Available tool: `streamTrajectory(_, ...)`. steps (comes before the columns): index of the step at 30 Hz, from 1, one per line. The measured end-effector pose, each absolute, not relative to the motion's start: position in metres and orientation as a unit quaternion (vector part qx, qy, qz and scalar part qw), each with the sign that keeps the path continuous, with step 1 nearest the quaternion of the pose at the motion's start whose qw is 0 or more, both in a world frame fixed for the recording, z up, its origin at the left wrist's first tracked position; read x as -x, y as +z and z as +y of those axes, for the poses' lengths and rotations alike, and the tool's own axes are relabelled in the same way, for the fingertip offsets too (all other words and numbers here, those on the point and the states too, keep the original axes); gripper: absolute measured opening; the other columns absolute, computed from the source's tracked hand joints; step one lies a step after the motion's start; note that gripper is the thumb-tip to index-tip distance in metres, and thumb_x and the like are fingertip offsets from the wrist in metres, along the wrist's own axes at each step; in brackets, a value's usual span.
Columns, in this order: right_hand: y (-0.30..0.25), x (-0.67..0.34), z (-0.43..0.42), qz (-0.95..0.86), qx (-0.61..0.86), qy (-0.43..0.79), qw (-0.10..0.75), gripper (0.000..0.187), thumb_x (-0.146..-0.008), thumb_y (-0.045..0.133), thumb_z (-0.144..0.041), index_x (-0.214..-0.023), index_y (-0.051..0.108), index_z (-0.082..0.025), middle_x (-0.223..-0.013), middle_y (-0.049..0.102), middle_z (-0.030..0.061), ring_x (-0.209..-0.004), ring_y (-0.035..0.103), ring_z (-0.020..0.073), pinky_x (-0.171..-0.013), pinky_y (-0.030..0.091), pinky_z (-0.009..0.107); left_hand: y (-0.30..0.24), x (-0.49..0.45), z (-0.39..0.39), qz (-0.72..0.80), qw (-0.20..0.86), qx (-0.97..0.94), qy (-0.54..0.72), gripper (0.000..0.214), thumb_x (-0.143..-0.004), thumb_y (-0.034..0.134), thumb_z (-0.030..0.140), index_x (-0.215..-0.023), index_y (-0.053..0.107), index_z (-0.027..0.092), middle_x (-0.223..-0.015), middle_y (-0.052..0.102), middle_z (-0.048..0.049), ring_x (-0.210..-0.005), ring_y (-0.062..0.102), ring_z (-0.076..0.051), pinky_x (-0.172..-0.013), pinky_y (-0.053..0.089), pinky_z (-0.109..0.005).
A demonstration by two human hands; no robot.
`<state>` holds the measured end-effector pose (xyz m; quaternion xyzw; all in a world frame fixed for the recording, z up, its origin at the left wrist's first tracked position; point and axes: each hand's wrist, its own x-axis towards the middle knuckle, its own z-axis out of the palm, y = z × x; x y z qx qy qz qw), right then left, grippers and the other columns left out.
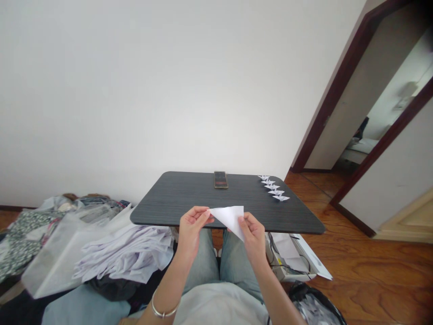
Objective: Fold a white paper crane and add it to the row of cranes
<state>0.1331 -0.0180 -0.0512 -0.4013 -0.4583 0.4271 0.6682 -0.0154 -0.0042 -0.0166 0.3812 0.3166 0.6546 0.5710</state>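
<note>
A white sheet of paper (230,217), folded into a triangle, is held up just above the near edge of the dark table (189,194). My left hand (193,223) pinches its pointed left corner between thumb and fingers. On the right side, my right hand (252,230) grips the paper with the thumb on top; the fingers behind it are partly hidden. Several small white folded paper cranes (275,189) stand in a slanting row at the table's right side.
A phone (221,179) lies at the table's far edge by the white wall. Piled clothes (128,253) lie at the left. To the right are a box with papers and cables (291,257), a black bag (314,304) and a doorway.
</note>
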Motion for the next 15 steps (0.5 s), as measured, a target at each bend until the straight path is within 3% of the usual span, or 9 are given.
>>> streamTrajectory(7, -0.0519, -0.1350, -0.0196, -0.492, 0.436, 0.349, 0.668, 0.031, -0.077, 0.056, -0.047, -0.073, 0.060, -0.016, -0.056, 0.058, -0.0002, -0.050, 0.050, 0.0131, -0.046, 0.038, 0.021, -0.0131, 0.0163, -0.0060, 0.333, 0.567, -0.386, 0.646, 0.016, -0.060, 0.075, 0.024, -0.067, 0.068, 0.012, -0.063, 0.068, -0.0006, -0.061, 0.062, -0.010, -0.059, 0.053, -0.020)
streamTrajectory(15, -0.0484, -0.1346, -0.0223, -0.489, 0.445, 0.342, 0.667, 0.032, -0.076, 0.056, -0.047, -0.073, 0.061, -0.016, -0.054, 0.057, -0.0008, -0.048, 0.048, 0.0133, -0.046, 0.036, 0.022, -0.0120, 0.0168, -0.0070, 0.328, 0.574, -0.388, 0.642, 0.014, -0.060, 0.075, 0.023, -0.066, 0.069, 0.012, -0.064, 0.068, -0.0011, -0.061, 0.061, -0.010, -0.060, 0.053, -0.020)
